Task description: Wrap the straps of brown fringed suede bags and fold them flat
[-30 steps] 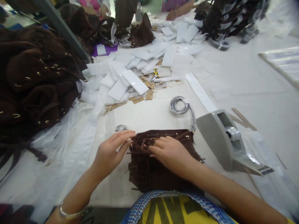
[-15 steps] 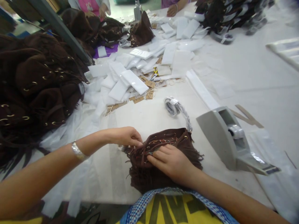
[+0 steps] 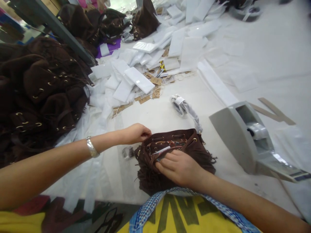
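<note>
A dark brown fringed drawstring bag [image 3: 177, 171] lies on the table in front of me, its mouth parted so that a patterned lining shows. My left hand [image 3: 137, 133] pinches the bag's far left rim, fingers curled. Over the near rim, my right hand [image 3: 181, 168] is closed, with its fingertips tucked into the opening. Just beyond those fingers a white label [image 3: 161, 150] shows inside the bag. From the bag's far right corner runs a strap in clear wrapping [image 3: 181, 105], its end coiled on the table.
A grey tape dispenser [image 3: 243, 136] stands to the right. Brown bags [image 3: 43, 84] are heaped at left beside a slanted metal post [image 3: 65, 32]. White packets [image 3: 139, 79] and brown card tags [image 3: 155, 81] lie scattered beyond. Plastic strips [image 3: 82, 174] hang over the near edge.
My left hand has moved up to the far left rim, and the bag's mouth is wider. The white label now shows. The camera view has tilted down somewhat.
</note>
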Action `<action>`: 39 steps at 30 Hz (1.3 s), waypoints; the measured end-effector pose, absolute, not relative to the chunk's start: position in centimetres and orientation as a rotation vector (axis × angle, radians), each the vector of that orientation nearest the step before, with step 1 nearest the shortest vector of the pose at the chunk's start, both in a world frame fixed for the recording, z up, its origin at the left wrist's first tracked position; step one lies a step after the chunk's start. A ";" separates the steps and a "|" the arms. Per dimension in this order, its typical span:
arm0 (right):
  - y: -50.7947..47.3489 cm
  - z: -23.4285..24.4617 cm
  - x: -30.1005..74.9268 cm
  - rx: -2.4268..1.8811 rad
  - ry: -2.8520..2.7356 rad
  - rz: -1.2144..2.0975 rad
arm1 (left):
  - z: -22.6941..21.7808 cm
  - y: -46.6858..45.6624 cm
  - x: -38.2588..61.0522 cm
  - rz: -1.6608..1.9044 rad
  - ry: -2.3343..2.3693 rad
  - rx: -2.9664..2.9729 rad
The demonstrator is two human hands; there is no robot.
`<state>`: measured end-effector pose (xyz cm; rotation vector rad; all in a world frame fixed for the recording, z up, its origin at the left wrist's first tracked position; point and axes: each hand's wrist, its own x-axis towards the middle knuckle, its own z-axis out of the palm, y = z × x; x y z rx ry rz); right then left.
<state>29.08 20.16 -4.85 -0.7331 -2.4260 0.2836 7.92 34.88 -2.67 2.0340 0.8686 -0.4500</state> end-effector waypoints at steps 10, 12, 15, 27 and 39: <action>20.0 -5.1 29.2 -0.677 -2.394 0.230 | -3.2 36.1 9.0 -0.344 0.865 1.765; 20.0 -4.8 29.3 -0.666 -2.384 0.226 | -3.6 35.9 9.5 -0.346 0.907 1.586; 19.8 -4.4 29.7 -0.639 -2.388 0.241 | -3.7 35.6 10.3 -0.453 0.799 1.376; 19.7 -5.0 29.8 -0.683 -2.350 0.257 | 0.0 33.5 13.2 -0.465 0.899 2.271; 20.7 -5.4 29.3 -0.720 -2.353 0.288 | -2.1 33.9 13.4 -0.731 0.992 2.311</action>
